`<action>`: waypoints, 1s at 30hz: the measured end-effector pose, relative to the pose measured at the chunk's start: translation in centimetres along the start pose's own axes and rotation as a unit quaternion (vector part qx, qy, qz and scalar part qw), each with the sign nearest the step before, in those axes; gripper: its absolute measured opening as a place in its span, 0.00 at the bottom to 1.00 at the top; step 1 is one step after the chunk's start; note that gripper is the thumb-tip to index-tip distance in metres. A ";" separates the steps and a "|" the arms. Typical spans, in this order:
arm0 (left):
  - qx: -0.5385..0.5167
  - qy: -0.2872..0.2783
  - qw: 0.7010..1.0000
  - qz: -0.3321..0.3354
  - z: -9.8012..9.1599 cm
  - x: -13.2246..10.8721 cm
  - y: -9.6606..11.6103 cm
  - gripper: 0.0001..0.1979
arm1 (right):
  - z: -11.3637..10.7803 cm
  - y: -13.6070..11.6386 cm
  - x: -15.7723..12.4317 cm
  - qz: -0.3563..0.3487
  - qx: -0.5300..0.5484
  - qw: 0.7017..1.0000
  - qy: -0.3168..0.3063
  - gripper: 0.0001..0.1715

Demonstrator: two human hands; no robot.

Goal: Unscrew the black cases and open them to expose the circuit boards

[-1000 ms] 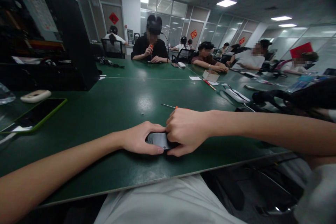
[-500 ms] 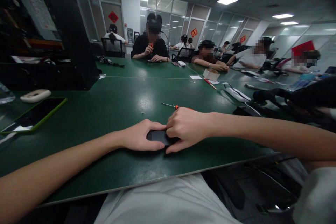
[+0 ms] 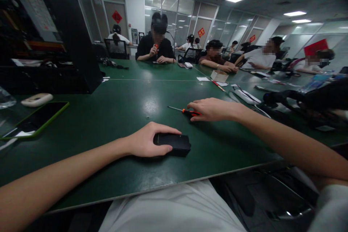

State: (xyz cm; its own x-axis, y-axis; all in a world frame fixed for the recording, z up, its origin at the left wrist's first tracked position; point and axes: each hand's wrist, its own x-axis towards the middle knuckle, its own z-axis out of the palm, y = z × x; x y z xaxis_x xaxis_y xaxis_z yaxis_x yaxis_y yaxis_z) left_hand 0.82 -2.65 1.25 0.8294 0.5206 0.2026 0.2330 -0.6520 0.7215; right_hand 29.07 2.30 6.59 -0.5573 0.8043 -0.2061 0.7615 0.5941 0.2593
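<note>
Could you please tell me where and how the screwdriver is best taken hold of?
The screwdriver is probably best gripped around its thick handle, from above and the right. It lies flat on the table, its thin shaft pointing left, with the handle end partly covered by the right hand.

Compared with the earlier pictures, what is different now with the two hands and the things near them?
The right hand came off the black device and moved forward and rightward to the screwdriver; whether it grips it firmly is unclear. The left hand still holds the device; the screwdriver and the phone stayed in place.
</note>
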 end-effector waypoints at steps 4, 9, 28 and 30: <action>0.004 0.037 0.999 -0.009 1.0 0.5 0.8 0.23 | 1.5 -0.2 1.2 -0.014 0.029 0.999 0.004 0.26; 0.002 0.067 0.997 -0.035 1.6 0.6 1.8 0.20 | 0.8 -0.9 1.8 -0.023 0.013 1.000 -0.003 0.22; 0.001 0.064 0.995 -0.077 1.7 0.7 1.7 0.18 | -9.2 -3.1 -8.1 -0.065 0.118 0.949 0.285 0.26; 0.000 0.062 0.995 -0.079 1.6 0.8 1.8 0.19 | -9.6 -3.1 -9.2 -0.042 0.127 0.935 0.329 0.28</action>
State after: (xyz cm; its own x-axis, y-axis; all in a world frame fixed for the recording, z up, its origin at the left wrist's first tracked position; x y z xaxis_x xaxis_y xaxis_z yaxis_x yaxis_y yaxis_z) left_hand 2.67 -4.30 1.61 0.7136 0.6806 0.1662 0.3553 -0.5560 0.7514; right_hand 28.65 -6.82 16.74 -0.6383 0.6377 0.4313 0.7129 0.7010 0.0187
